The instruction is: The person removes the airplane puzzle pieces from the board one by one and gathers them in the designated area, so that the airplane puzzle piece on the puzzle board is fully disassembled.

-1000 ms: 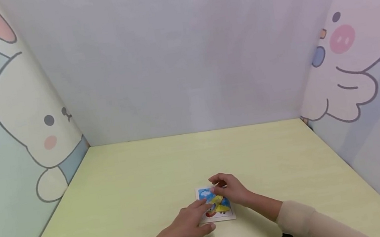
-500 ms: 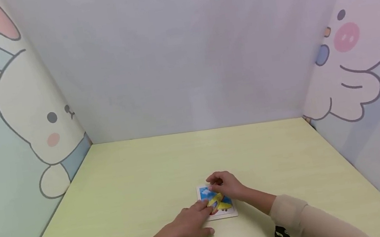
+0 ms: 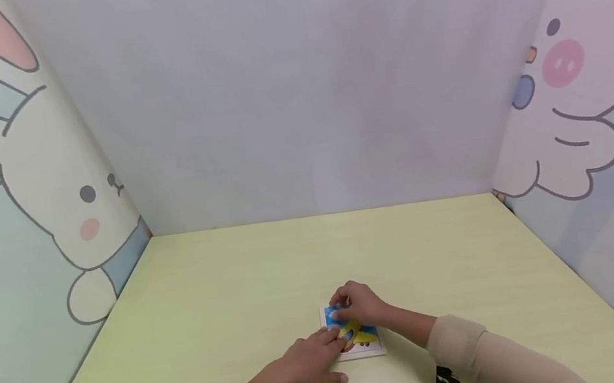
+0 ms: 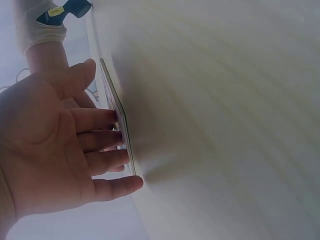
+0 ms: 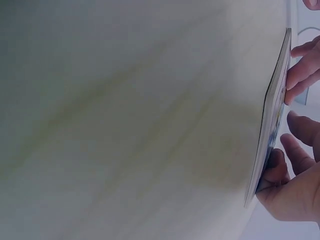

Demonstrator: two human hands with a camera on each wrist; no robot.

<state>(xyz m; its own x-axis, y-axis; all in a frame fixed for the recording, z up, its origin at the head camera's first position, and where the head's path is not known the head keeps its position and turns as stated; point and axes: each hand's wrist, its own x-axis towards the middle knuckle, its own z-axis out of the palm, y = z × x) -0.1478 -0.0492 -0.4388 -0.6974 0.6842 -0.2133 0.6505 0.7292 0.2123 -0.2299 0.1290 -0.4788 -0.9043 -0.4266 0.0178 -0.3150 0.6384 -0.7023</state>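
Observation:
A small square picture board lies flat on the table, with a white border and a blue, yellow and red picture. My left hand rests its outstretched fingertips on the board's left side, thumb spread over the table. In the left wrist view its palm shows, holding nothing. The right hand is over the board's upper part with bent fingers, its thumb at the picture. The right wrist view shows the right hand's bent digits against the board; whether they pinch a loose piece is hidden.
The pale yellow table reaches back to a plain grey-lilac wall. Side walls carry a cartoon rabbit and a pink-snouted animal. A small black item is at the right sleeve.
My right hand has shifted slightly left across the board's upper part, and its thumb now covers the white cloud more. The left hand stays on the board's left side.

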